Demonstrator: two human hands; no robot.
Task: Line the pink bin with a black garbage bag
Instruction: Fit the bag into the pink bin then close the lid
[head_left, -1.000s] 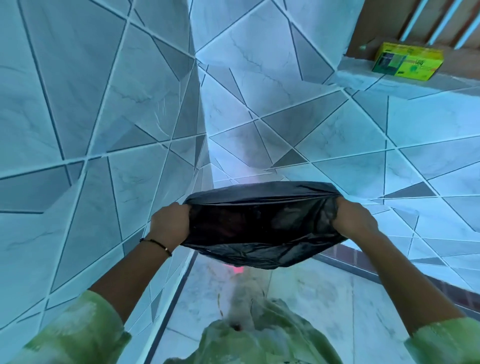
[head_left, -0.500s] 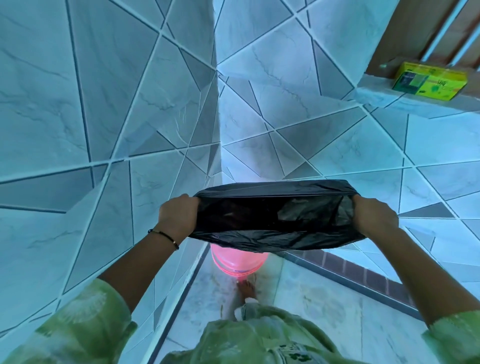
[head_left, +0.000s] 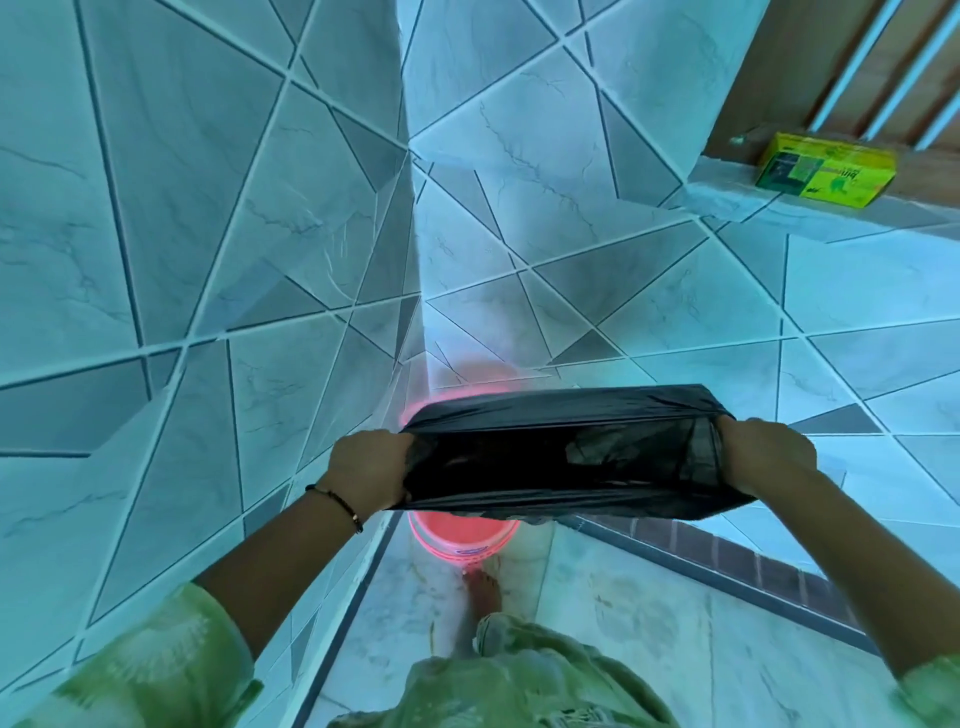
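A black garbage bag (head_left: 561, 457) is stretched wide with its mouth open between both hands. My left hand (head_left: 369, 470) grips the bag's left edge, and my right hand (head_left: 763, 457) grips its right edge. The pink bin (head_left: 460, 540) stands on the floor in the tiled corner, directly under the bag. Only the bin's lower front wall and a sliver of its far rim show; the bag hides the rest.
Grey tiled walls (head_left: 208, 260) close in on the left and behind the bin. A bare foot (head_left: 483, 590) stands just in front of the bin. A yellow-green box (head_left: 826, 169) lies on a ledge at the upper right. A dark brick strip (head_left: 727, 551) runs along the right wall's base.
The view has tilted down and the pink bin has come into sight beneath the bag. Both hands have kept their grip and carried the open bag over the bin.
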